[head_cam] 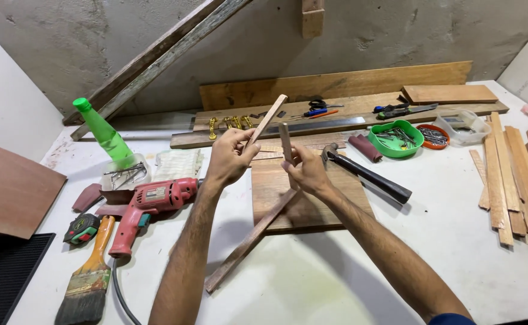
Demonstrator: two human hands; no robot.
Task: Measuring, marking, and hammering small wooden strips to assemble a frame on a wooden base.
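Bench [312, 283], white and paint-flecked, set against a rough grey wall, carries the whole scene. Long brown wooden planks [336, 87] lie along its back edge, and two weathered grey timbers [156, 60] lean on the wall above them. A square brown wooden board [276, 186] lies flat at the centre, with a long thin wooden batten [246, 244] resting diagonally across its near left corner. A stack of narrow pale wooden slats [516, 174] lies at the right edge. A red electric drill [147, 207] sits to the left of the board, near a wide orange-handled paintbrush [89, 277], a green and black tape measure [82, 229] and a tilted green plastic bottle [103, 132]. A black-handled hammer [366, 174] lies just right of the board, before a round green plastic bowl of screws [396, 139].

Above the board, the person's left hand [228, 159] holds a thin pale wooden strip [267, 119], its grip closed on the strip's lower end, the strip slanting up to the right. The right hand [306, 171] has its grip closed around a short pale wooden stick [285, 141] held nearly upright. The two pieces stand just beside each other; whether they touch cannot be told.
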